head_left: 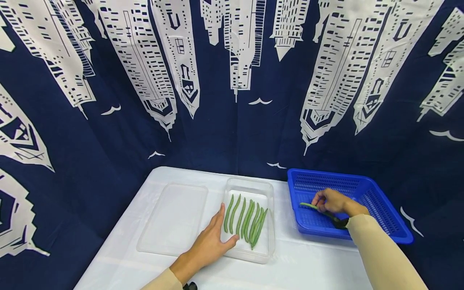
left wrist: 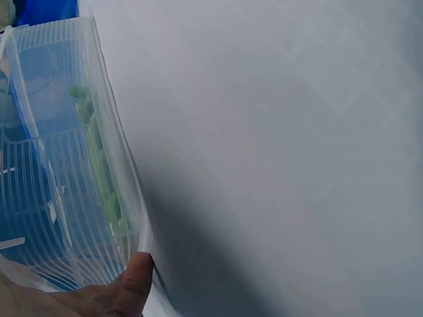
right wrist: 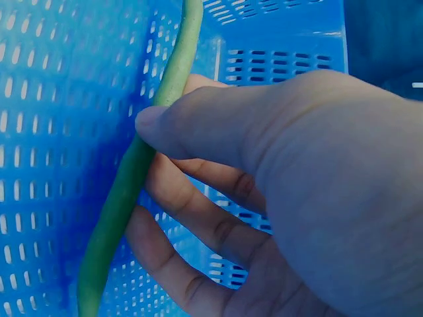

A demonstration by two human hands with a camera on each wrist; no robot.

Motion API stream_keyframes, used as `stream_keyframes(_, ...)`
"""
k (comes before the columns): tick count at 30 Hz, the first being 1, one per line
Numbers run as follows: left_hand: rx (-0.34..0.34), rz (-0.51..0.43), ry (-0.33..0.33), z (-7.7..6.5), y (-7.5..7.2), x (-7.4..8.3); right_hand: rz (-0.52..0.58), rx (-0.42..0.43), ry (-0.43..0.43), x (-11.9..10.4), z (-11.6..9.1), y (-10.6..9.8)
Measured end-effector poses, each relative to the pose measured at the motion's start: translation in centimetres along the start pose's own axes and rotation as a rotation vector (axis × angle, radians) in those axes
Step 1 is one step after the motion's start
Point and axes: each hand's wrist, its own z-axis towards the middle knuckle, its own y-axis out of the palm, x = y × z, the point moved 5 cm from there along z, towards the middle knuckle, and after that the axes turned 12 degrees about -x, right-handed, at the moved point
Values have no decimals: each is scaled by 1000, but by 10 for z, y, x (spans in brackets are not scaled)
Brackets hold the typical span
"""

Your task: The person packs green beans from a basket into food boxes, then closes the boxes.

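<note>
My right hand [head_left: 331, 201] is inside the blue basket [head_left: 384, 237], where thumb and fingers pinch a green bean [head_left: 308, 205]. Close up in the right wrist view, the bean [right wrist: 119, 191] runs lengthwise past the thumb tip. My left hand [head_left: 210, 241] has its fingers extended along the near left side of a clear plastic container [head_left: 253, 257]. In the left wrist view, a digit of that hand [left wrist: 135, 281] touches the container's edge [left wrist: 99, 59]. Several green beans [head_left: 242, 215] lie side by side lengthwise in the container.
A flat translucent lid [head_left: 174, 219] lies left of the container on the white tablecloth [head_left: 290, 270]. Behind the table hangs a navy cloth [head_left: 224, 137] printed with white buildings. The basket stands at the table's right side.
</note>
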Motion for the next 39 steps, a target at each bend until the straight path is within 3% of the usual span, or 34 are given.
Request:
stream_keyframes(13, 3, -1, 15, 0, 0, -1, -143, 104, 2, -30, -12, -7)
stream_keyframes(22, 18, -1, 25, 1, 1, 0, -192, 284, -62, -56, -24, -3)
stream_keyframes(32, 21, -8, 17, 2, 0, 0, -164, 460, -83, -81, -32, 8)
stream_keyframes(39, 15, -15, 14, 2, 2, -1, -70, 564, -100, -105, -43, 14)
